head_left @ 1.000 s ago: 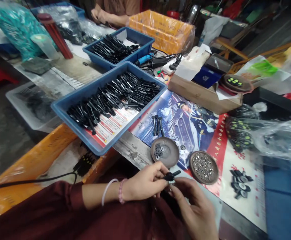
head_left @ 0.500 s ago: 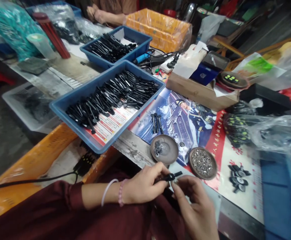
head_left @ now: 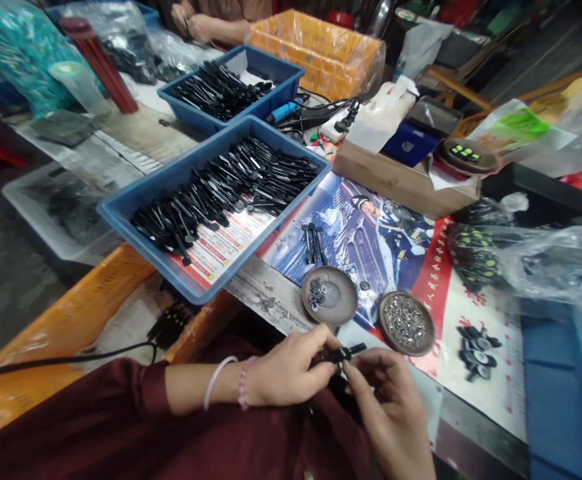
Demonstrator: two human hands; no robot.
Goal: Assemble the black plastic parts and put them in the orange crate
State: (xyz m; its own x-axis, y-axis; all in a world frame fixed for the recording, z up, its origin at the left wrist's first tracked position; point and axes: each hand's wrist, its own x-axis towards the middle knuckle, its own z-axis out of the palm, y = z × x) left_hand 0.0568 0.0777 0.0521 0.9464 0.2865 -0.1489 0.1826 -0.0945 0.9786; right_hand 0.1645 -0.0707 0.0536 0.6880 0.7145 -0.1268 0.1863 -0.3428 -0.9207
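My left hand (head_left: 291, 367) is closed around a black plastic part (head_left: 353, 351), whose narrow end juts out to the right past the fingertips. Below that end, the thumb and fingers of my right hand (head_left: 391, 397) pinch together against the part. Whatever small piece they may hold is hidden. Just beyond my hands stand a shallow brown dish (head_left: 341, 297) with small dark pieces and another dish (head_left: 425, 347) full of tiny shiny metal pieces. A few slim black parts (head_left: 314, 243) lie on the printed poster behind the first dish.
A blue tray (head_left: 205, 293) of black parts crosses the table at left, with a second blue tray (head_left: 291, 83) behind. Black round-headed pieces (head_left: 478, 353) lie at right, beside a blue bin (head_left: 553, 373). A cardboard box (head_left: 401, 180) stands further back. Across the table is another person's arm (head_left: 221, 30).
Both hands stay nearly in place, still together at the black part. The view has shifted very slightly.
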